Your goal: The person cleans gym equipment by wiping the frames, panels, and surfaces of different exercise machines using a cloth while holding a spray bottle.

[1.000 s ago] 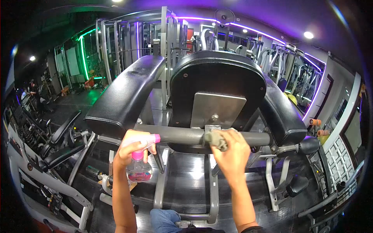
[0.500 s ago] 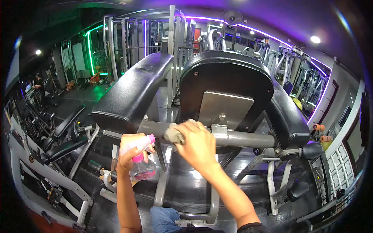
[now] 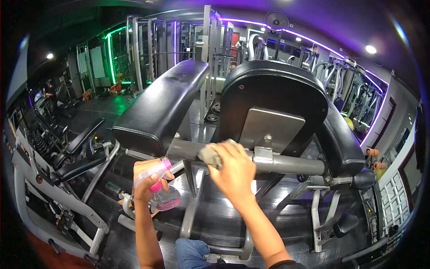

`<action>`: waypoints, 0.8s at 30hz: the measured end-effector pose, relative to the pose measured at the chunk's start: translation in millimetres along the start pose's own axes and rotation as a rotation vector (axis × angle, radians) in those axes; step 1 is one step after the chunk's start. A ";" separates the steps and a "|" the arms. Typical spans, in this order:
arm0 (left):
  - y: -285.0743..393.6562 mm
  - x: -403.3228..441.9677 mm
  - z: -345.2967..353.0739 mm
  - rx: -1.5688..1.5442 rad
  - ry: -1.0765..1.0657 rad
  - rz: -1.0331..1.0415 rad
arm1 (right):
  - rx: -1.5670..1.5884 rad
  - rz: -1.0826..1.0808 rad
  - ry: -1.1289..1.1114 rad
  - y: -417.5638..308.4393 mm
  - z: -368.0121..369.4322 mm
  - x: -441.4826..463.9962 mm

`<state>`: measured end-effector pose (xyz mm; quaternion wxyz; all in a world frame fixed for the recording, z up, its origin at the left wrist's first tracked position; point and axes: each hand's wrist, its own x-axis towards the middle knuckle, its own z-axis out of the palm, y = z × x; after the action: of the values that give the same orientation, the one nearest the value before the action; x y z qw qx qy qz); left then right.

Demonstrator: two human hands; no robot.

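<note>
My left hand [image 3: 146, 180] is closed round the neck of a clear spray bottle [image 3: 167, 199] with a pink nozzle and some pink liquid or label low on it. A grey-brown cloth [image 3: 209, 157] is bunched in my right hand [image 3: 233, 172], which presses it on the grey metal crossbar [image 3: 286, 164]. This bar runs beneath the black padded backrest [image 3: 273, 94], whose rear carries a metal plate [image 3: 273, 130]. To the left of the backrest lies a long black pad [image 3: 161, 105], and a second black pad [image 3: 342, 139] flanks it on the right.
A weight bench [image 3: 80, 157] and grey machine frames [image 3: 58, 206] stand on the left. Tall rack posts [image 3: 206, 62] rise behind the pads. A person [image 3: 49, 92] is far off at left. Orange rollers [image 3: 371, 152] are at the right wall. Metal legs rest on the dark floor.
The view has shifted slightly, so the equipment appears a little farther right. My right hand still holds the cloth on the crossbar; the bottle in my left hand sits slightly lower.
</note>
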<state>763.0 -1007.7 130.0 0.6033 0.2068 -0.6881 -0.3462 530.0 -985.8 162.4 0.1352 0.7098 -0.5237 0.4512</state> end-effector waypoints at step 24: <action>-16.1 -5.5 -12.5 -0.022 0.087 -0.033 | -0.085 -0.265 -0.282 -39.4 36.6 31.9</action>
<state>774.0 -1017.5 115.0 0.6289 0.2263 -0.6541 -0.3542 583.8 -1013.6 178.1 0.1487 0.8224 -0.4580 0.3031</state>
